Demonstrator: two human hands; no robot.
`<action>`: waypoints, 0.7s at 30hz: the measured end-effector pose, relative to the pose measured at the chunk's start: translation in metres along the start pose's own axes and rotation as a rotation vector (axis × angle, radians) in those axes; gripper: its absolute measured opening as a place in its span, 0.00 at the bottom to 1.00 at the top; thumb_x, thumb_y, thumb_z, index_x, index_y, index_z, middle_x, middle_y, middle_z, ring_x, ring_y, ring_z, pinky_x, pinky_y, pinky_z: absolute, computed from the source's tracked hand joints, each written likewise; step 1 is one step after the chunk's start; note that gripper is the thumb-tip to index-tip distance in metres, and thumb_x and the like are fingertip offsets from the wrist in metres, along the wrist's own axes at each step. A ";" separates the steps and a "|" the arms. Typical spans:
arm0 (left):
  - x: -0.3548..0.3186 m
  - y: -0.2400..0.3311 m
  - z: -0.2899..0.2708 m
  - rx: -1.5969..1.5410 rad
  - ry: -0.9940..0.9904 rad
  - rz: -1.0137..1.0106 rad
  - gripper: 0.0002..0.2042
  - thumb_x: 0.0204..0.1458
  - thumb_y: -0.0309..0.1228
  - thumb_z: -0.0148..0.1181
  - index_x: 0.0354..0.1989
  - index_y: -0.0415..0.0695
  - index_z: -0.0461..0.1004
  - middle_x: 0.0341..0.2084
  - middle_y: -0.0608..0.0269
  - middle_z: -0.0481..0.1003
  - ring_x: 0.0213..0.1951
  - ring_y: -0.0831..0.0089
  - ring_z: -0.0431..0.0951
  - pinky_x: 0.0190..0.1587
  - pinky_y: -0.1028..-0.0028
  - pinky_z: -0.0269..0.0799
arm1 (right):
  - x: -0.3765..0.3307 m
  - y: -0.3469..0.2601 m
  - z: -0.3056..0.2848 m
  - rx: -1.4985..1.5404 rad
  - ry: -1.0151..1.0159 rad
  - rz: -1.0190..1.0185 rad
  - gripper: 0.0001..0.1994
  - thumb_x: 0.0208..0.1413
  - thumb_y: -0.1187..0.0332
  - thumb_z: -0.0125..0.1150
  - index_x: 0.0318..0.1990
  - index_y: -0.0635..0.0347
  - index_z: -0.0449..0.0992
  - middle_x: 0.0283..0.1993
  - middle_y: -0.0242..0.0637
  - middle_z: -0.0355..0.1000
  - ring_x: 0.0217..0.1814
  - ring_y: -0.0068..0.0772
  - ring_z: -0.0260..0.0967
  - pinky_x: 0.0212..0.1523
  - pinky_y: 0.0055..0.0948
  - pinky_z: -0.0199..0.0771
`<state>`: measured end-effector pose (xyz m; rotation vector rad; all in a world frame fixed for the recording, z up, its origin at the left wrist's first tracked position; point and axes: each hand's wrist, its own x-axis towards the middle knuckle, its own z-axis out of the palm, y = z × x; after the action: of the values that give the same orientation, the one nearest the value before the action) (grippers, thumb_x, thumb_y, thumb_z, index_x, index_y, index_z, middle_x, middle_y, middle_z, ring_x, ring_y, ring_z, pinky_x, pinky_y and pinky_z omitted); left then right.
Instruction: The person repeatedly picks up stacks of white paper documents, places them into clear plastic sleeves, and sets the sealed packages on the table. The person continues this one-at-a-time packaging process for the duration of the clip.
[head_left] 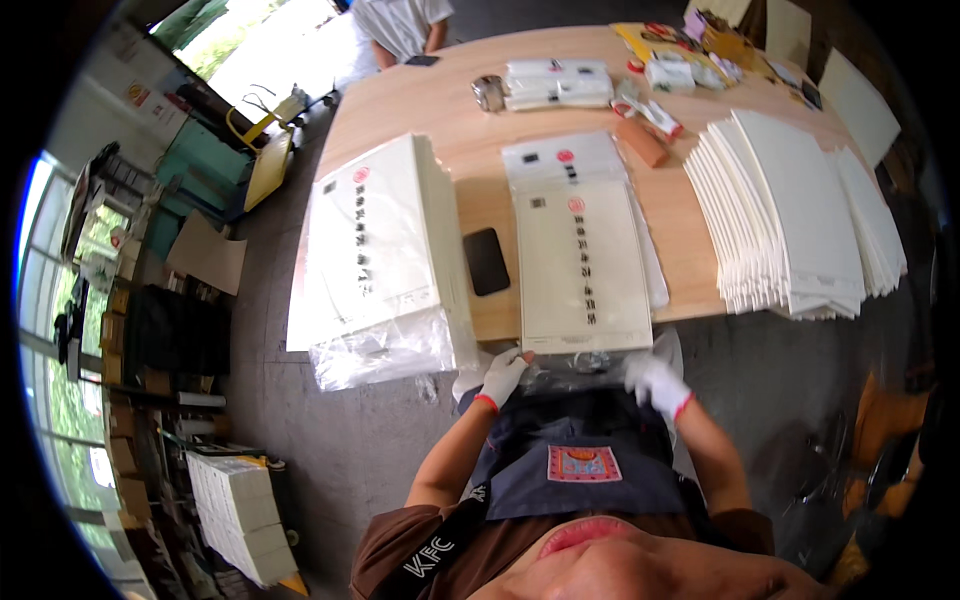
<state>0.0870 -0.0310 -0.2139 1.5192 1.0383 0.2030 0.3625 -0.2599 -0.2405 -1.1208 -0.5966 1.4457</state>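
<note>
In front of me at the table's near edge lies a cream printed sheet or booklet (583, 270) inside a clear plastic bag (580, 368), whose loose end hangs over the edge toward my lap. My left hand (503, 378), in a white glove with a red cuff, pinches the bag's loose end at its left corner. At the right corner is my right hand (655, 384), gloved the same way; motion smears its fingers, so their grip is unclear. More clear bags (535, 158) lie underneath, showing past the sheet's far end and right side.
Left of the sheet are a black phone (486, 262) and a tall stack of bagged printed pieces (375, 235). Fanned white boards (790, 220) stand at right. Farther back lie a brown block (641, 143), plastic-wrapped rolls (558, 82) and a tape roll (489, 93). A person (400, 30) sits opposite.
</note>
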 end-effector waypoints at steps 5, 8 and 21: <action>-0.008 0.066 -0.014 0.089 0.263 0.318 0.19 0.57 0.41 0.54 0.48 0.37 0.73 0.36 0.50 0.77 0.41 0.65 0.77 0.44 0.73 0.69 | -0.038 -0.043 0.031 -0.054 0.312 0.445 0.19 0.62 0.55 0.50 0.49 0.61 0.72 0.31 0.34 0.74 0.23 0.20 0.67 0.21 0.21 0.67; -0.021 0.121 -0.024 0.164 0.233 0.530 0.11 0.56 0.33 0.55 0.39 0.38 0.73 0.29 0.50 0.74 0.34 0.55 0.75 0.38 0.69 0.69 | 0.007 -0.035 0.021 0.322 0.303 0.171 0.24 0.65 0.54 0.45 0.61 0.61 0.61 0.51 0.38 0.71 0.45 0.29 0.71 0.42 0.28 0.74; -0.104 0.124 -0.259 -0.284 1.076 0.716 0.15 0.62 0.38 0.49 0.25 0.43 0.68 0.20 0.72 0.67 0.22 0.85 0.61 0.26 0.80 0.58 | 0.233 -0.179 0.273 -0.777 -0.083 -0.178 0.30 0.53 0.39 0.53 0.28 0.65 0.76 0.25 0.41 0.74 0.28 0.39 0.71 0.32 0.39 0.68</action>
<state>-0.0835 0.0963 0.0055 1.4369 1.1221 1.7337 0.2307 0.0636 -0.0429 -1.5499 -1.3523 1.1215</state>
